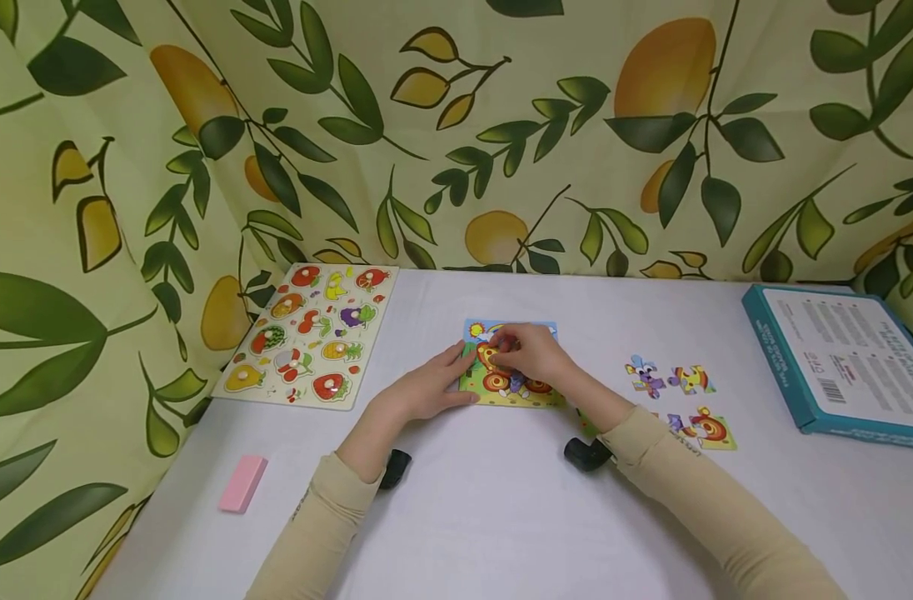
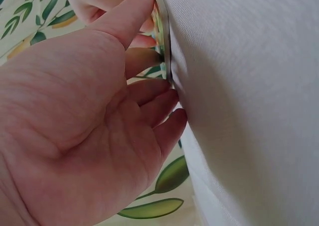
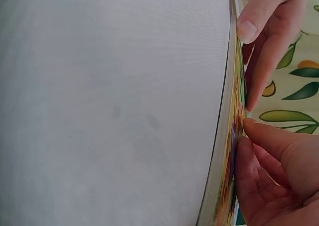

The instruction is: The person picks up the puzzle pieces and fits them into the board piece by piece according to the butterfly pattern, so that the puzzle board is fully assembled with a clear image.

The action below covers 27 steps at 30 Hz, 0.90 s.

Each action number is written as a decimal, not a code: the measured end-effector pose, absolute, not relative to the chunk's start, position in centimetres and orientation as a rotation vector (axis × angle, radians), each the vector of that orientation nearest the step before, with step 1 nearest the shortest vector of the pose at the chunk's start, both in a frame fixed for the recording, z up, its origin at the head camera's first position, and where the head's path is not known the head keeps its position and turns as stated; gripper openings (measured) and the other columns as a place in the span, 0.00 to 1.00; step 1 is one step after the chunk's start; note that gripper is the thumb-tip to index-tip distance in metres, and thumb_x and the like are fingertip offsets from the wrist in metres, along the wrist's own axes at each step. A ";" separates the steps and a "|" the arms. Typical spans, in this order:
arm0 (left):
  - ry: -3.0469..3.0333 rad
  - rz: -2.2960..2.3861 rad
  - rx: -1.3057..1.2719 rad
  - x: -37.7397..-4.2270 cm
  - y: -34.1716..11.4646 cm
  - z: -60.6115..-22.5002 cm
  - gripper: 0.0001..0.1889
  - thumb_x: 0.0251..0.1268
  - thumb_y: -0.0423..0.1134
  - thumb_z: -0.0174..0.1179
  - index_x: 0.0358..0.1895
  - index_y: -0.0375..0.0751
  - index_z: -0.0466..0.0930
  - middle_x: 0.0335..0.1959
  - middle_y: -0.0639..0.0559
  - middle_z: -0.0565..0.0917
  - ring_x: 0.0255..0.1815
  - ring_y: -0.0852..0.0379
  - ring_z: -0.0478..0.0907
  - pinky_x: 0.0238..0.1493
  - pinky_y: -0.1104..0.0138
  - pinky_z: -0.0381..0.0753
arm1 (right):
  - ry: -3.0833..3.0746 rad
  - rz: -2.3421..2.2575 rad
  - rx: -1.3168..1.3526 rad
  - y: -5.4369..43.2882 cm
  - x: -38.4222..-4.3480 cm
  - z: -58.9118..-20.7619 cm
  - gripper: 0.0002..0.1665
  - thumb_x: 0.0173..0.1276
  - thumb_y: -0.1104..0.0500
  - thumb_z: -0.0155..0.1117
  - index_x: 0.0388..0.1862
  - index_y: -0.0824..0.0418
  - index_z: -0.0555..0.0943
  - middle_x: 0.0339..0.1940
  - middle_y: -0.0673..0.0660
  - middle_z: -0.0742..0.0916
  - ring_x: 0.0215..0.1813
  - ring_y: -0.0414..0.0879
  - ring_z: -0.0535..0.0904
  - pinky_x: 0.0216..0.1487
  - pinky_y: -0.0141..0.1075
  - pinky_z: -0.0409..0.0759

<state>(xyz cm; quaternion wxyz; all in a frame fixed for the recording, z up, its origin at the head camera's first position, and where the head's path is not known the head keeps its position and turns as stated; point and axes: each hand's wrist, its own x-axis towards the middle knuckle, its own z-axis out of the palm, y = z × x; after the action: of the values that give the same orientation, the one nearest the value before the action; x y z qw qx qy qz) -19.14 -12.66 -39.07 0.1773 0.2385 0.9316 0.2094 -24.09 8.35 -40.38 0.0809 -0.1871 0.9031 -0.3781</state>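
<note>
A colourful jigsaw puzzle [image 1: 521, 398] with a cartoon picture lies flat on the table in the head view. My left hand [image 1: 431, 386] rests at its left side, fingers fairly straight, with the thumb at the near left corner. In the left wrist view the left hand's fingers [image 2: 157, 106] reach past the board's thin edge [image 2: 165, 41]. My right hand [image 1: 535, 357] is over the upper middle of the puzzle with bent fingers. Its thumb and forefinger [image 3: 264, 133] pinch a puzzle piece at the picture's surface, mostly hidden by the fingers.
Loose puzzle pieces [image 1: 646, 377] lie right of the board, some partly behind the right forearm. A fruit peg board [image 1: 366, 367] stands at the left, a pink block [image 1: 242, 483] in front of it. A teal box [image 1: 794, 392] lies at the right. Black curved pieces [image 1: 586, 455] sit near the forearms.
</note>
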 end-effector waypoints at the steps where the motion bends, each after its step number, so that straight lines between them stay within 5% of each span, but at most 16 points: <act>1: 2.636 0.589 0.673 -19.1 -12.7 -39.0 0.38 0.71 0.52 0.56 0.78 0.44 0.52 0.79 0.45 0.46 0.79 0.49 0.44 0.74 0.56 0.51 | 2.696 -1.133 -0.557 8.3 -24.1 -40.4 0.11 0.64 0.59 0.70 0.43 0.61 0.83 0.30 0.52 0.82 0.29 0.44 0.74 0.31 0.33 0.74; 19: 2.646 0.559 0.692 -19.1 -12.8 -39.1 0.38 0.71 0.54 0.56 0.77 0.44 0.53 0.79 0.45 0.47 0.78 0.48 0.45 0.73 0.54 0.54 | 2.633 -1.080 -0.589 8.6 -23.8 -40.3 0.23 0.59 0.55 0.76 0.50 0.62 0.80 0.37 0.53 0.80 0.34 0.45 0.75 0.35 0.33 0.75; 27: 2.642 0.565 0.736 -19.2 -12.8 -39.1 0.38 0.71 0.53 0.56 0.77 0.44 0.53 0.80 0.47 0.46 0.79 0.49 0.43 0.74 0.57 0.52 | 2.618 -1.086 -0.589 8.6 -24.0 -40.4 0.22 0.59 0.56 0.75 0.50 0.61 0.79 0.36 0.53 0.80 0.35 0.45 0.75 0.37 0.34 0.75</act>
<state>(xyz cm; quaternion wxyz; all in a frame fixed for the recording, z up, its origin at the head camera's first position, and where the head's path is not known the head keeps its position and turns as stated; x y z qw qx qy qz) -19.21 -12.77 -39.10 0.1697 0.2589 0.9299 0.1989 -23.97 8.63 -40.41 0.1231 -0.2021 0.8974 -0.3723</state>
